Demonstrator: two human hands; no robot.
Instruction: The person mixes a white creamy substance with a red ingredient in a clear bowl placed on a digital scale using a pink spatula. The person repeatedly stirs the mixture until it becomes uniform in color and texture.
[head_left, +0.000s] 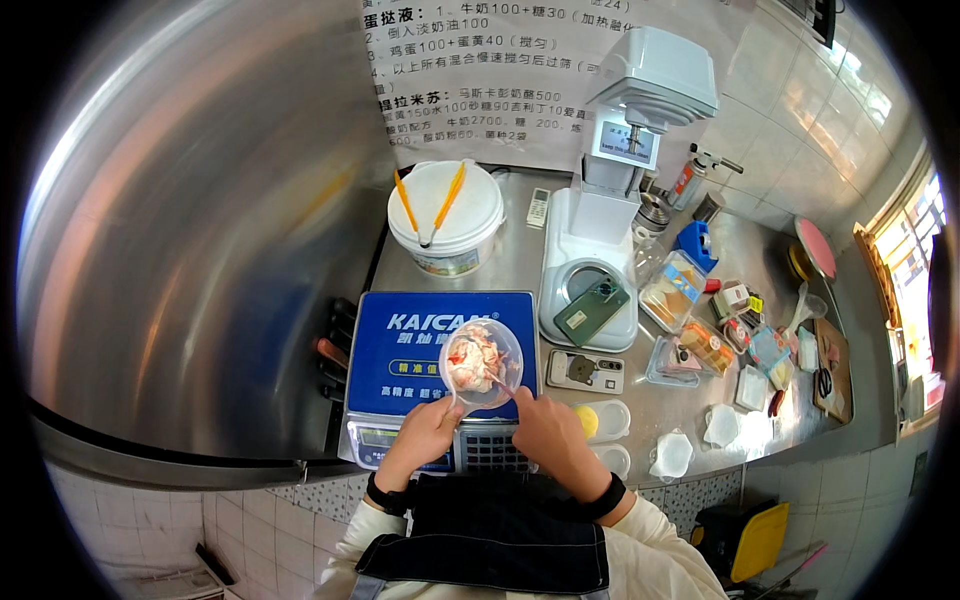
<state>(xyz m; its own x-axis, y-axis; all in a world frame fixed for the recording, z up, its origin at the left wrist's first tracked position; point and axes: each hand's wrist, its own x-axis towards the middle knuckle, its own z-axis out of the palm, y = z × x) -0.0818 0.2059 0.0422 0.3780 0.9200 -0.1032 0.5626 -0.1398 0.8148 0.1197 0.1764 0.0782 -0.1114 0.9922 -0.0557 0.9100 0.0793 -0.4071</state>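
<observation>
My left hand (424, 435) grips the near side of a translucent plastic cup (513, 352), its thumb along what looks like a handle. Inside lies a whitish, creamy mixture (471, 358) streaked with red and pink. The fingers of my right hand (553, 431) are closed around a thin pinkish utensil (504, 387), whose end is in the mixture; its tip is hidden. Both hands are above the near part of a digital scale, over its blue printed platform (373, 360). The scale's keypad (491, 450) shows between my wrists.
A lidded white bucket (480, 217) with yellow-handled tongs (450, 199) stands behind the scale. To its right are a white mixer (600, 210), a green phone (592, 309) and a second phone (585, 371). Packaged foods (673, 291) crowd the right. Knife handles (341, 330) line the scale's left side.
</observation>
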